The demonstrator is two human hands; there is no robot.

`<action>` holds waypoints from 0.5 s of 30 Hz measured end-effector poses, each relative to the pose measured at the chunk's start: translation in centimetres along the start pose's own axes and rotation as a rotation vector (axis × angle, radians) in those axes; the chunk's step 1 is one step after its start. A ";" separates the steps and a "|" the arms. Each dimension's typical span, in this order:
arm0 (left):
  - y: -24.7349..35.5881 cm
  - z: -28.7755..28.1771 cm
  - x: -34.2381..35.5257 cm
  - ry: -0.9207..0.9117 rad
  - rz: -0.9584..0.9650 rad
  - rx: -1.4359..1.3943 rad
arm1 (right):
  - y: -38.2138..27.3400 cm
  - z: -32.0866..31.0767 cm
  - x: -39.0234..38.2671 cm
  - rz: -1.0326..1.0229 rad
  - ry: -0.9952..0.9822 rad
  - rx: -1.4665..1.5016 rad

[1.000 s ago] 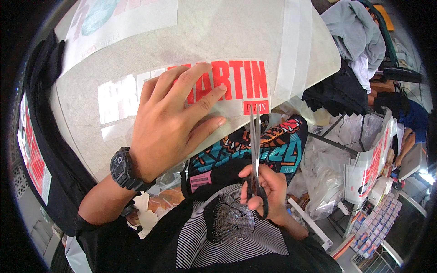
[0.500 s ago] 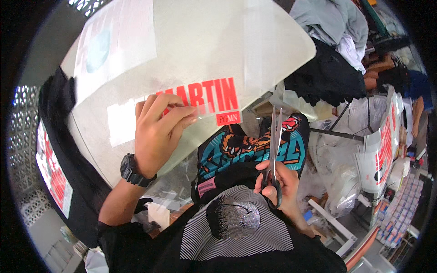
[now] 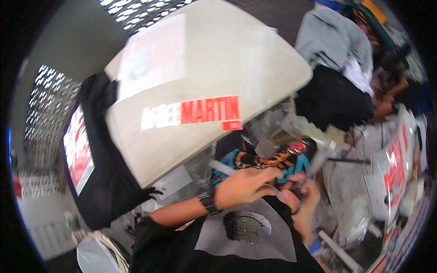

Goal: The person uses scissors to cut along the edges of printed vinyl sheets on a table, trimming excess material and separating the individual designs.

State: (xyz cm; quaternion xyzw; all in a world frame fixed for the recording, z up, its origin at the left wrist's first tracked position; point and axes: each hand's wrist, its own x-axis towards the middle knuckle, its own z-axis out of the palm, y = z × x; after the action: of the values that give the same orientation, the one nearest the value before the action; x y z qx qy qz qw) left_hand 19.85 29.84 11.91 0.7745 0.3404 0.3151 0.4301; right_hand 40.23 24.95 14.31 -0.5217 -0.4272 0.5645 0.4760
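My left hand [image 3: 246, 185] is closed in front of my chest, just left of my right hand. A narrow pale strip of clear film [image 3: 222, 168] sticks out from it. My right hand [image 3: 306, 200] grips scissors [image 3: 317, 163], whose blades point up and are smeared by motion. The fingers of both hands nearly meet, and what lies between them is blurred. Beyond them, a lettered transfer [image 3: 209, 111] in white and red lies flat near the front edge of the pale table [image 3: 218, 59].
A printed clear sheet [image 3: 154, 54] lies on the table's far left. Black cloth [image 3: 107, 182] hangs at its left side. A dark garment with a colourful print [image 3: 273, 157] is beneath my hands. At right are grey cloth [image 3: 334, 38], black cloth [image 3: 332, 98] and plastic bags [image 3: 339, 182].
My left hand has left the transfer on the table and come down and right to my right hand, the film strip with it. The view has shifted, and the scissors are now blurred.
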 end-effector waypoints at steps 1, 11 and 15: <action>0.0 0.4 0.1 0.000 -0.020 -0.012 | 0.7 -1.4 -0.6 -0.047 0.134 -0.155; -4.6 -18.9 -4.3 0.813 -0.359 0.833 | 16.0 -34.3 -13.9 0.207 0.703 -1.533; -6.5 -19.8 -7.3 0.711 -0.658 1.102 | 16.3 -29.8 -12.8 0.333 0.833 -1.301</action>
State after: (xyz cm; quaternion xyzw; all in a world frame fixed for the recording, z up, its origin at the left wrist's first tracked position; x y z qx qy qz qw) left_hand -1.41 35.50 13.28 0.5870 0.7835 0.1851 -0.0858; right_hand 68.40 9.00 -1.99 -0.9210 -0.3743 0.0233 0.1056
